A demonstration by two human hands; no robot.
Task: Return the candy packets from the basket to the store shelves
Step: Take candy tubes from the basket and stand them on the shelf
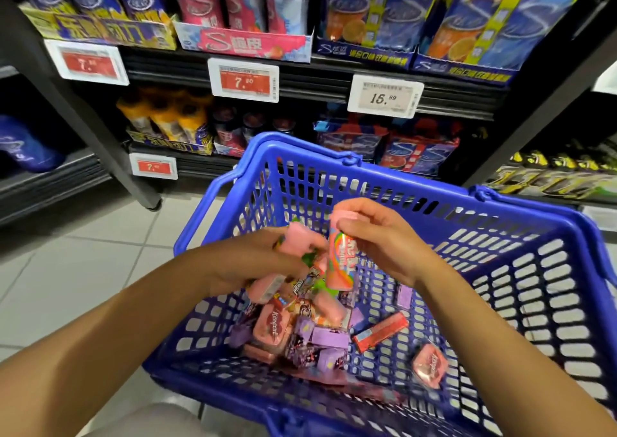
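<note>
Both hands are down in the blue plastic basket, which sits in front of the store shelves. The right hand pinches a pink tube of candy with a rainbow-striped label, held upright over the pile, thumb and fingers wrapped round its upper part near the pink cap. The left hand grips a bunch of small packets, pink ones with a bit of green showing between them, its fingers curled round them; just how many it holds I cannot tell.

Below the hands the rest of the candy packets lie heaped on the basket floor: pink tins, purple boxes and some crinkled wrappers. A red stick pack lies a little apart to the right, and one more pink tin lies by itself, nearer the right wall.

The shelves are dark metal and packed with blue, yellow and pink gum bags standing in cardboard trays. White and red price tags hang on the shelf edges, reading 7.80 and 15.89. The floor is pale square tile.
</note>
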